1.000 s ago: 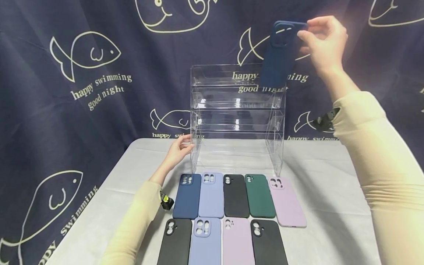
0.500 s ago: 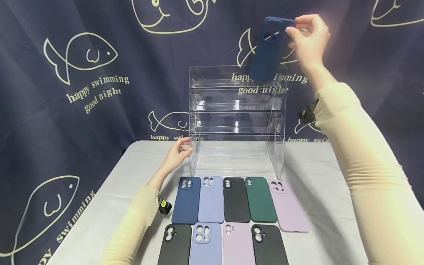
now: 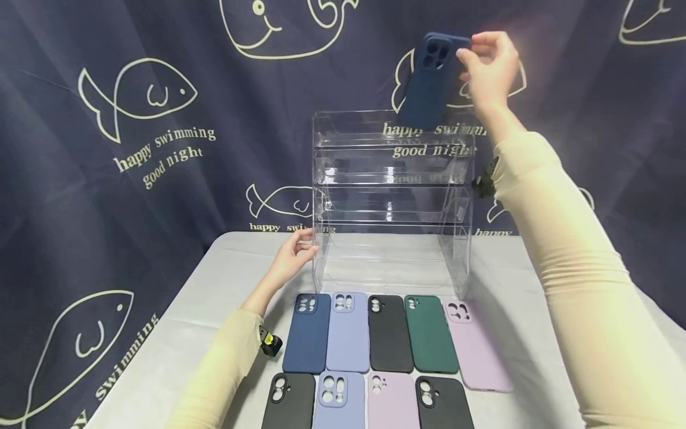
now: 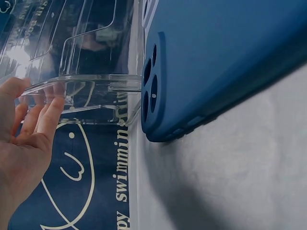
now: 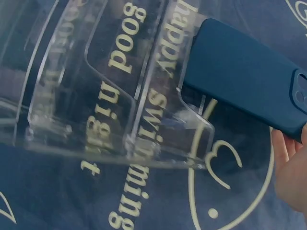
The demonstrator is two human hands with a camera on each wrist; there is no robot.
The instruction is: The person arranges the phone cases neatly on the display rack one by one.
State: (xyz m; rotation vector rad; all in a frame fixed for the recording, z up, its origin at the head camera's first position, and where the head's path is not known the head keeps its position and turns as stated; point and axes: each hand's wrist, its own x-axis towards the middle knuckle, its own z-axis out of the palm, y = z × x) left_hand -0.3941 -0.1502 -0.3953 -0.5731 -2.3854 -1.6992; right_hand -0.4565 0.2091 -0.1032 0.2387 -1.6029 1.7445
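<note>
My right hand pinches a dark blue phone case by its upper right edge, thumb on one side and fingers on the other. The case hangs slightly tilted, its lower end at the top tier of a clear acrylic display rack. In the right wrist view, that lower end overlaps the rack's top panel; whether it touches I cannot tell. My left hand grips the rack's left side edge, thumb in front, fingers behind the panel. Close to the left wrist camera lies another dark blue phone case.
Before the rack, phone cases lie in two rows on the grey-white tablecloth: blue, lavender-blue, black, green and pink, with several more nearer. A dark blue curtain with fish drawings hangs behind.
My right hand has brought the blue phone case leftward to above the rack's upper right, its camera cutout turning more toward view. My left hand keeps its hold on the rack.
</note>
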